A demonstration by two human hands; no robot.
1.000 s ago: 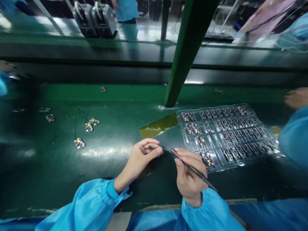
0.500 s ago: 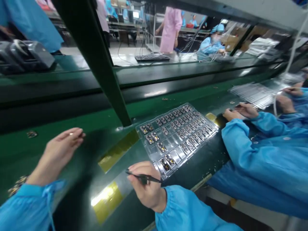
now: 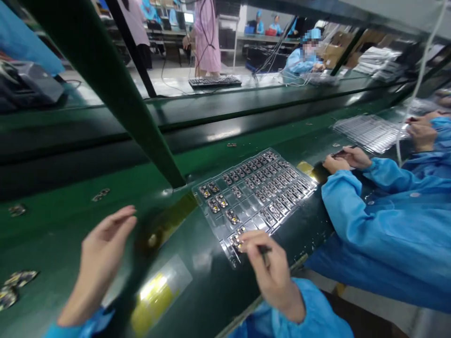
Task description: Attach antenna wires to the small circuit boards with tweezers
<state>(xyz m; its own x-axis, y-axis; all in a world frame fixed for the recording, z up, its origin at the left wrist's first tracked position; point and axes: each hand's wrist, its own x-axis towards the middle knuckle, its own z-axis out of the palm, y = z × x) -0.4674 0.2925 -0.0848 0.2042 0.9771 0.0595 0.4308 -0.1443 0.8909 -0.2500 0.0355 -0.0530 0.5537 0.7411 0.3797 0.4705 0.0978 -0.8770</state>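
My left hand (image 3: 102, 256) is raised over the green bench on the left, fingers stretched out and nothing visible in them. Just beyond its fingertips lies a small circuit board (image 3: 101, 195). My right hand (image 3: 271, 267) is closed around dark tweezers (image 3: 264, 249), mostly hidden by the fingers. Its fingertips are at the near-left corner of a clear plastic tray (image 3: 220, 230), over a small board (image 3: 235, 241) that they partly cover. Rows of similar boards fill many of the tray's pockets; several pockets in the middle hold none.
Loose boards (image 3: 21, 278) lie at the far left. Yellow film (image 3: 155, 295) sits on the near bench. A green post (image 3: 151, 141) rises behind the tray. At right, a co-worker's hands (image 3: 347, 159) work beside stacked clear trays (image 3: 369, 131).
My right hand has moved right, onto the tray's corner boards. The left hand's fingers have straightened, and a board now shows beyond them. The whole view has shifted slightly.
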